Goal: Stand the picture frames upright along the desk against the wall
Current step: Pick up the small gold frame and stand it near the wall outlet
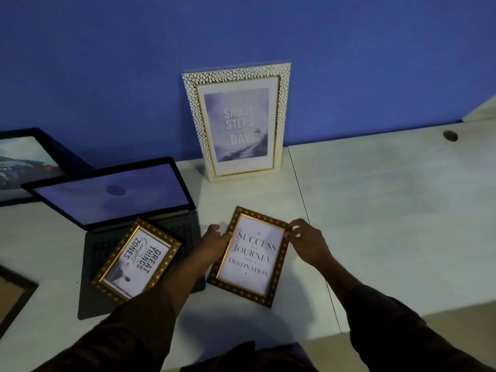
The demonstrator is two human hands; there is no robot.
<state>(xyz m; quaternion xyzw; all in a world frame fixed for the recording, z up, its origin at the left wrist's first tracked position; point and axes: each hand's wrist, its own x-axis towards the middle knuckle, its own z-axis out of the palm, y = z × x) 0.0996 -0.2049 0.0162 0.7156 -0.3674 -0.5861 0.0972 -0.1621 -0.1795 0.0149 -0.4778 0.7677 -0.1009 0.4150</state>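
The blue wall (107,63) fills the top of your view and the pale tabletop (389,210) runs under it, with an open laptop (115,200) at about 9 o'clock from your hands. I count five frames, two of them cut by the picture edge. One white pebbled frame (237,122) already stands upright against the wall at 12 o'clock. A dark landscape frame (24,165) is at the far left by the wall; whether it leans or lies I cannot tell. A gold frame (137,261) lies tilted on the laptop keyboard, and a dark corner of another frame (13,294) shows at 8 o'clock. The fifth, the "Success" frame (251,256), lies flat on the tabletop just before you. Your left hand (214,238) touches its left edge and your right hand (308,240) pinches its upper right corner; both are curled loosely on the moulding, and I judge it is not yet lifted. This frame looks stiff and light, but the front is probably glass, so it is fragile and slippery there. Take hold by the two long side mouldings, not by the front. A back stand is hidden, so check it before you set the frame at the wall.
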